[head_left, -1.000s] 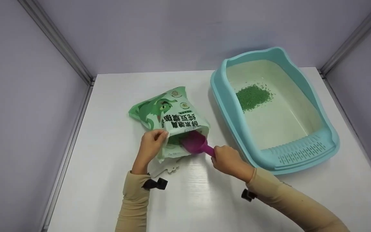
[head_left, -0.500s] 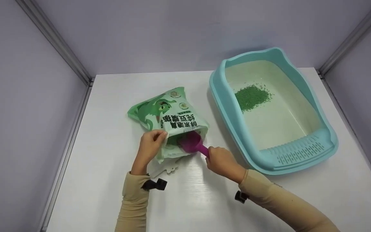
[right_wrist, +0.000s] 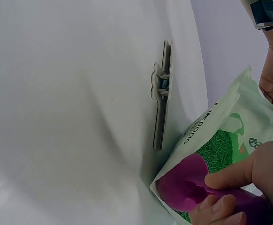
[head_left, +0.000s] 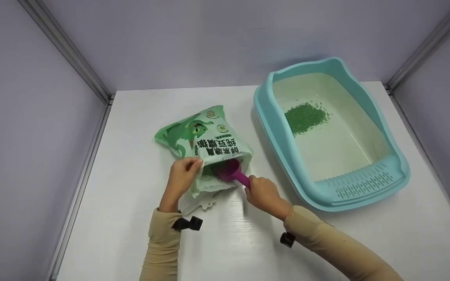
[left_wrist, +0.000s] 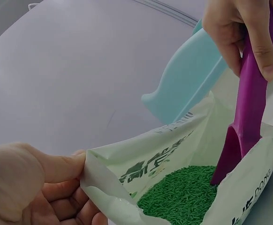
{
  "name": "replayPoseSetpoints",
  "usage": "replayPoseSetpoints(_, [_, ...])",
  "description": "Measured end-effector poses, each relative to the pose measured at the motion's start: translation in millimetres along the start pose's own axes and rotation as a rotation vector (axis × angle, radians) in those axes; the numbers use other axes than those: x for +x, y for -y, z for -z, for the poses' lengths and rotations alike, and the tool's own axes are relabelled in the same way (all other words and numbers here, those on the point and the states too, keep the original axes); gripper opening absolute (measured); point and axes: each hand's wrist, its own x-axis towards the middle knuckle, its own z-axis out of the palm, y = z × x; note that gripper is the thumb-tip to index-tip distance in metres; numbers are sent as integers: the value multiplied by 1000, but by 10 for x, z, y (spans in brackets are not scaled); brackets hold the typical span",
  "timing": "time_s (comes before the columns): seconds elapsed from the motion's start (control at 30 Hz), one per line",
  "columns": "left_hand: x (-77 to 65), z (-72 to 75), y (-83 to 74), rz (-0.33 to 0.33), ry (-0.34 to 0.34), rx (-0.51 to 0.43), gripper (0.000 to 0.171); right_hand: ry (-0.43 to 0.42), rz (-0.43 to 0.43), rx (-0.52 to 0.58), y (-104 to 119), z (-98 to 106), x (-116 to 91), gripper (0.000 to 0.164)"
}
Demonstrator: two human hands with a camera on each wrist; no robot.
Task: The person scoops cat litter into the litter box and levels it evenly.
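A light green bag of cat litter lies on the table with its mouth toward me. My left hand pinches the bag's edge between thumb and fingers and keeps the mouth spread. Inside the bag, green litter pellets show in the left wrist view. My right hand grips the handle of a purple scoop, whose bowl is inside the bag's mouth. The scoop's tip reaches the pellets in the left wrist view. In the right wrist view, the thumb lies along the scoop's handle.
A blue litter box with a pale base stands at the right, a small pile of green pellets in it. A bag clip lies on the white table near the bag's mouth. Walls enclose the back and sides.
My right hand has moved left with the scoop, and the scoop's bowl has gone further into the bag. The left hand keeps its hold on the bag's edge.
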Motion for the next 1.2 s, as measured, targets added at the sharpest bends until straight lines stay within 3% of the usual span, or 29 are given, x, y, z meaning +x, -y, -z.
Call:
replayPoseSetpoints(0.23, [5,-5,-14,10,4,1,19,-21,-29,43,-54,-117,38,14])
replayPoseSetpoints(0.57, [3,-6,6,-1,1,6,20,-53,-1,63,-88,-243,47,14])
replayPoseSetpoints(0.97, [-13,11,-3,-19,17,8,22,87,-84,192,-334,-490,-16,24])
replayPoseSetpoints(1.2, [-14,12,4,-5,12,-11,21,130,-167,202,-405,-519,3,16])
